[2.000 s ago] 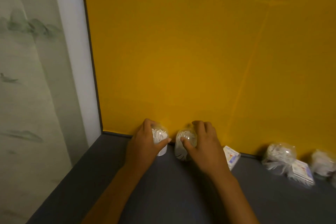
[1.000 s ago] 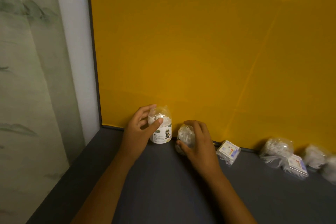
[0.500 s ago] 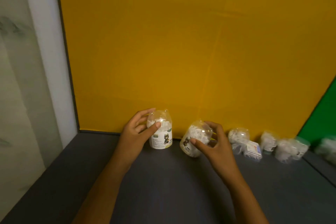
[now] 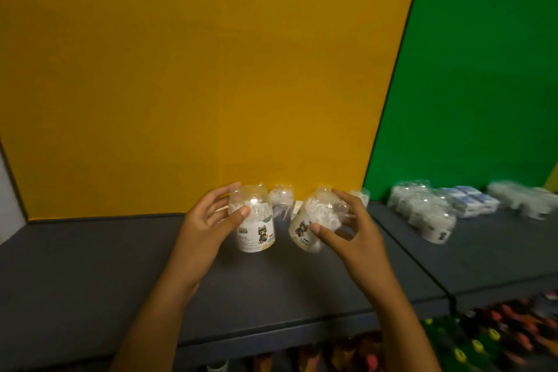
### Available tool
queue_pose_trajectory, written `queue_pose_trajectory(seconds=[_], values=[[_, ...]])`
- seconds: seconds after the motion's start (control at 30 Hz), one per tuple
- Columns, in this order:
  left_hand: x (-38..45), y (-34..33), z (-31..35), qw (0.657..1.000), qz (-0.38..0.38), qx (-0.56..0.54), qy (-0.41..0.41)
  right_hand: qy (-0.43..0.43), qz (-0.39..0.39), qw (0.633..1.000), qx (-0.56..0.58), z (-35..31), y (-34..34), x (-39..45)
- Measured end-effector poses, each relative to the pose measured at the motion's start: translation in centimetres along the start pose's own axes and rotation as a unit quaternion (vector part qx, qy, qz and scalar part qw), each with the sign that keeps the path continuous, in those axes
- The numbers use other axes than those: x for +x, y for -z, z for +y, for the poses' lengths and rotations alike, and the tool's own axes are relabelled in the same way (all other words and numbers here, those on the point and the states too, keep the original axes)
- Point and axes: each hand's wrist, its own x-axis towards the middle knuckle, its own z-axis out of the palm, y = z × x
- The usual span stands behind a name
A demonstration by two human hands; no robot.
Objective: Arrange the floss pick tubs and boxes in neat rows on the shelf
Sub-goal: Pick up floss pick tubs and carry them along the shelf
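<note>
Two clear floss pick tubs with cartoon labels are over the dark grey shelf (image 4: 90,275). One tub (image 4: 255,225) is upright with my left hand (image 4: 211,220) wrapped around its left side. The other tub (image 4: 312,225) is tilted to the left in my right hand (image 4: 350,229). More tubs (image 4: 282,198) stand behind them against the yellow back panel. On the right shelf section a cluster of tubs (image 4: 422,208) and blue-and-white boxes (image 4: 471,201) sits in front of the green panel.
A seam (image 4: 419,269) divides the left and right shelf sections. Blurred white tubs (image 4: 525,198) lie at the far right. Below the shelf's front edge, coloured items (image 4: 483,338) fill a lower level. A white wall edge (image 4: 4,187) shows at the far left.
The view has swung right, showing the green panel and the right shelf section. My right hand has lifted and tilted its tub. My left hand still holds the upright tub.
</note>
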Motion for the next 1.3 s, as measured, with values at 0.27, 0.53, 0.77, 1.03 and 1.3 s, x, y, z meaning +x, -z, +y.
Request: queue_pose_trajectory(seconds=[0.27,0.53,0.77,1.03,1.3], values=[[-4.4,-10.6,-0.5,0.999,-0.027,-0.012,-0.013,-0.020,0.027,0.997,-0.062,1.9,12.3,-4.8],[-4.6,-20.3,-1.6,0.996,-0.081,-0.022,-0.010,-0.049,0.070,0.992,-0.093,3.7,22.1,-6.8],[-2.0,-28.5,-4.2,0.993,-0.109,-0.028,-0.018,-0.058,0.109,0.982,-0.140,7.3,28.8,-5.2],[4.8,-37.1,-7.8,0.992,-0.121,-0.026,-0.032,-0.059,0.114,0.976,-0.174,12.3,35.8,1.4],[10.4,-41.9,-11.1,0.994,-0.105,-0.012,-0.036,-0.045,0.092,0.981,-0.166,18.1,39.4,8.7]])
